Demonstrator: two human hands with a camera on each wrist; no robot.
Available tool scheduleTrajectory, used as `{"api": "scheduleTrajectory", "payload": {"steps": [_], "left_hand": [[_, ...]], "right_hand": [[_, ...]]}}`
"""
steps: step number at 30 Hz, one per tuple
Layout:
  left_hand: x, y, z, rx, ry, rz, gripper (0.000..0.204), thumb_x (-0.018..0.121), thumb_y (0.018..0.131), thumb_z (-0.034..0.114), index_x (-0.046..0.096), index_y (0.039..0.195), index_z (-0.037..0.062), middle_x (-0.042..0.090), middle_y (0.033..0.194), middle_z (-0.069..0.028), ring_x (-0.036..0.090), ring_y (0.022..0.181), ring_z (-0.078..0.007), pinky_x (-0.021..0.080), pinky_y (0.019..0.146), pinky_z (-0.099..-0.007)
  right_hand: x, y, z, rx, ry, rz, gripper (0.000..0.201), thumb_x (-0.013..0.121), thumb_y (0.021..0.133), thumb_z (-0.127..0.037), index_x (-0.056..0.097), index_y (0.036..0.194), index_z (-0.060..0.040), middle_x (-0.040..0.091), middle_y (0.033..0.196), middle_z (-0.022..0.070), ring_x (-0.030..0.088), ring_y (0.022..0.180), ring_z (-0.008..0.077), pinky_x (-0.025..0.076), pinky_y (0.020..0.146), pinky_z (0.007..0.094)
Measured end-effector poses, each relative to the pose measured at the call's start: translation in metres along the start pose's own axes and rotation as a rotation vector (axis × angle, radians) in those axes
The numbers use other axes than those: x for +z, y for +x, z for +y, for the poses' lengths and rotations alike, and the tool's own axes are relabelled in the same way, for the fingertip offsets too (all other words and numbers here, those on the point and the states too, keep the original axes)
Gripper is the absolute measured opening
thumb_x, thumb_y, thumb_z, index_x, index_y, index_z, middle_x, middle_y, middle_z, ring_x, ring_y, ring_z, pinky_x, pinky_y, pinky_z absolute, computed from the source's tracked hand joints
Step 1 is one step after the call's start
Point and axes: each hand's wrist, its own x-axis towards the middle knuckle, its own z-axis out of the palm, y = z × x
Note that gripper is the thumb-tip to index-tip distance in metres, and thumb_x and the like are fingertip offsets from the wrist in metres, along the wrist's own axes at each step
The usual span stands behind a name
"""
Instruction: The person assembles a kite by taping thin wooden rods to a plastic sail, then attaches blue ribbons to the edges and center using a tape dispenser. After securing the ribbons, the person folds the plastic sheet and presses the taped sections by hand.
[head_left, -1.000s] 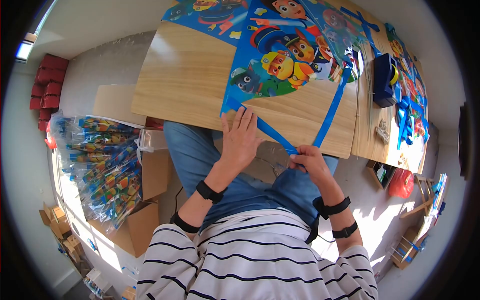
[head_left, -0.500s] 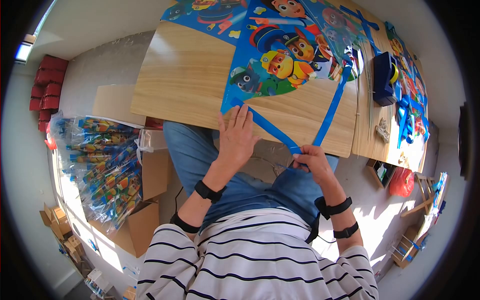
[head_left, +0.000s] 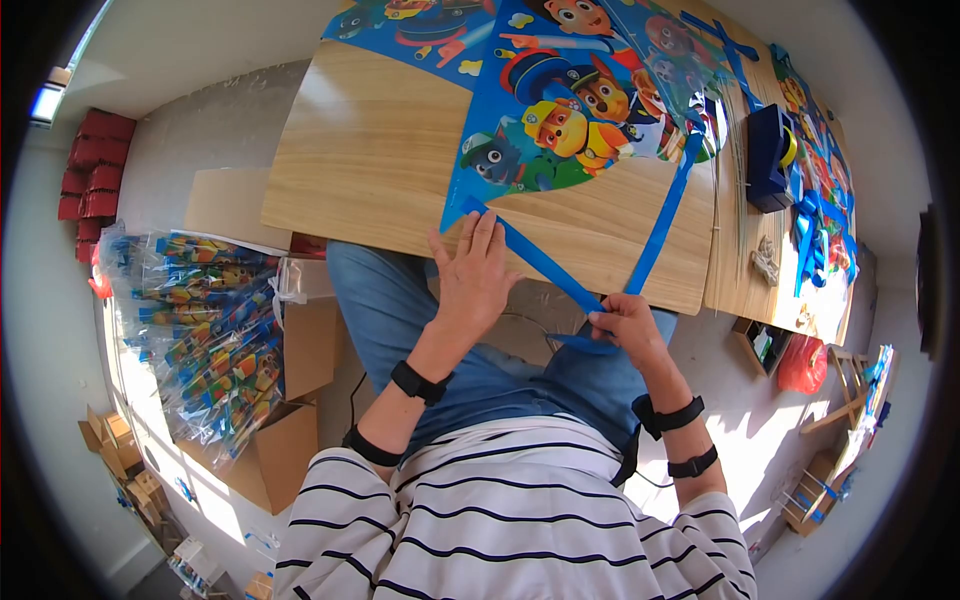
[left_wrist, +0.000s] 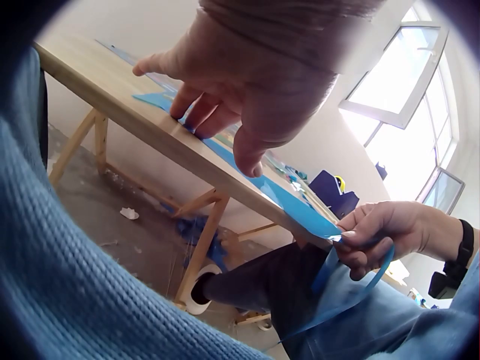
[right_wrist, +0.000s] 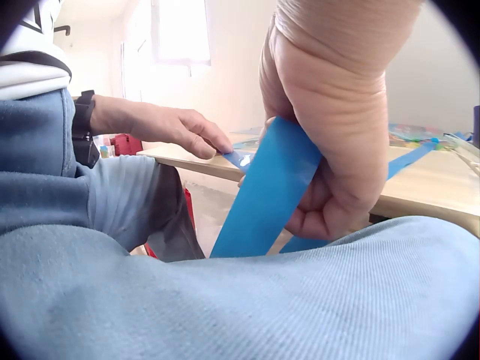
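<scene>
Blue ribbon (head_left: pixel 548 268) runs from the lower left corner of a printed cartoon sheet (head_left: pixel 560 110) down to the right hand. Fingertips of the left hand (head_left: pixel 472 280) press the ribbon's end at that corner, with the fingers fairly straight. Beyond the table's front edge, the right hand (head_left: pixel 632 330) pinches the ribbon; in the right wrist view a wide piece of the ribbon (right_wrist: pixel 266 191) hangs from the right hand (right_wrist: pixel 330 142). A second blue strip (head_left: pixel 662 228) slants from the sheet's right side down toward the right hand. In the left wrist view a loose tail (left_wrist: pixel 352 300) curves below the fingers.
A dark blue tape dispenser (head_left: pixel 768 160) stands at the right, near more printed sheets and blue ribbons (head_left: pixel 825 235). Left of the legs, wrapped items (head_left: pixel 215 330) lie in an open cardboard box (head_left: pixel 290 450). Red boxes (head_left: pixel 98 170) are stacked at the far left.
The right hand has moved slightly right and down, and the ribbon between the hands looks straighter. A blue tail now shows left of the right hand. The left hand has shifted slightly left.
</scene>
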Motion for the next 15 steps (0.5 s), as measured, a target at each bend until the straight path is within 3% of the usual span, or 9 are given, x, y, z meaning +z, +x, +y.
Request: {"api": "scheduleTrajectory", "payload": {"steps": [15], "left_hand": [[-0.0009,0.0015,-0.0013,0.007,0.009,0.009,0.066,0.073,0.082,0.031,0.049,0.134,-0.0029,0.040,0.145,-0.0124,0.034,0.141,-0.0301,0.013,0.106,-0.0776]], "right_hand": [[-0.0011,-0.0007,-0.0046,-0.040,-0.248,0.089,0.014,0.069,0.084,-0.011,0.068,0.075,0.0001,0.064,0.060,0.0046,0.055,0.056,0.0091,0.040,0.053,0.0282]]}}
